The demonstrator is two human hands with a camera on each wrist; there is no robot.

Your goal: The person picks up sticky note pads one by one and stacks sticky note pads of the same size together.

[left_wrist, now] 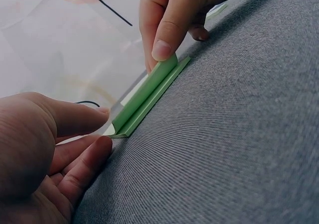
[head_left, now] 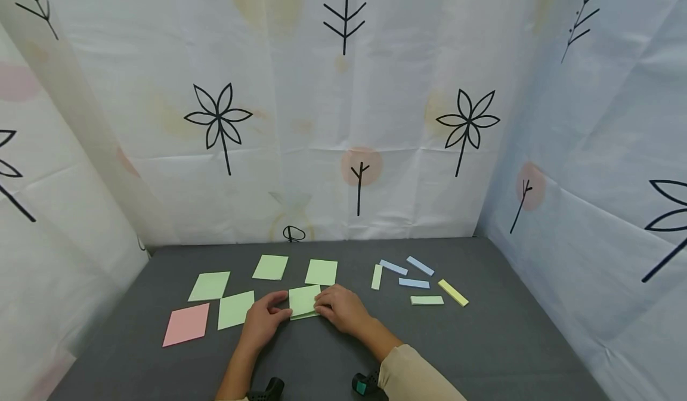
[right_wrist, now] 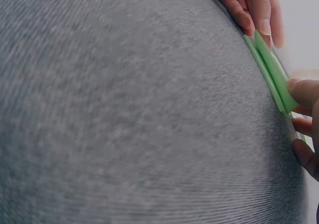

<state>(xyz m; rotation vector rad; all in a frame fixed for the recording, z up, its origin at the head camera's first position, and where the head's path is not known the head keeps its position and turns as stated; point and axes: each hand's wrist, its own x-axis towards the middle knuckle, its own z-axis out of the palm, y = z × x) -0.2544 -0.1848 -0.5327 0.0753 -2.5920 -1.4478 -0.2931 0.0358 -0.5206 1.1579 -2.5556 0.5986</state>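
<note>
A pad of light green sticky notes (head_left: 303,300) lies on the grey table between both hands. Its top sheet (left_wrist: 144,94) is lifted along the near edge and bends upward from the pad below. My right hand (head_left: 343,309) pinches that raised sheet at its right corner, thumb on the near side. At the pad's left end, my left hand (head_left: 264,319) holds the corner between thumb and fingers. In the right wrist view, the right thumb (right_wrist: 304,92) presses against the curled sheet.
Single green notes (head_left: 209,286) lie left of and behind the pad, several in all. A pink note (head_left: 185,324) is at the far left. To the right are narrow strips: blue (head_left: 414,283), green (head_left: 426,300) and yellow (head_left: 453,292). A patterned white cloth (head_left: 397,198) hangs behind the table.
</note>
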